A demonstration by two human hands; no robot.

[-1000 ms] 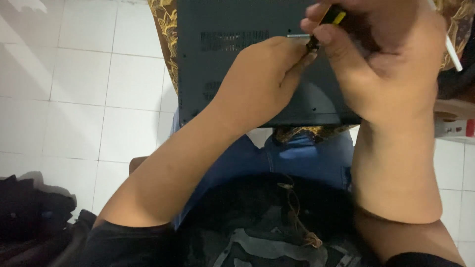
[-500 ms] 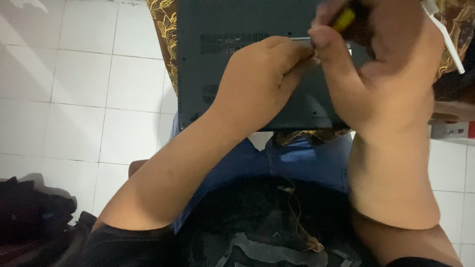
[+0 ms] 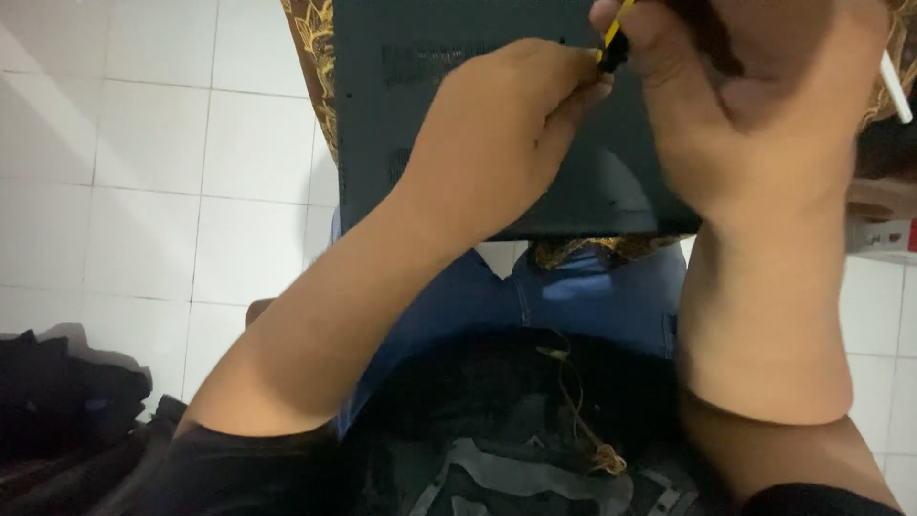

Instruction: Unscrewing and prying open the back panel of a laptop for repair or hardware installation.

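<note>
Hands [image 3: 497, 134] crowding laptop's [image 3: 478, 191] top edge

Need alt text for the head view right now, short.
Both hands meet over an upturned dark laptop: the right hand grips a yellow-and-black screwdriver, and the left hand pinches near its tip. The laptop lies on patterned cloth above white floor tiles.

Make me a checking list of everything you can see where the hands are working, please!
Surface: dark laptop underside facing up, on a brown patterned cloth.
Job's things: yellow-and-black screwdriver at the laptop's upper part.
Clutter: dark bundle on the floor at lower left; small box at right.
Hands: right hand grips the screwdriver; left hand pinches near its tip.
Cables: white cable at upper right; thin brown cord on the lap.
Surroundings: white tiled floor; blue jeans.
</note>
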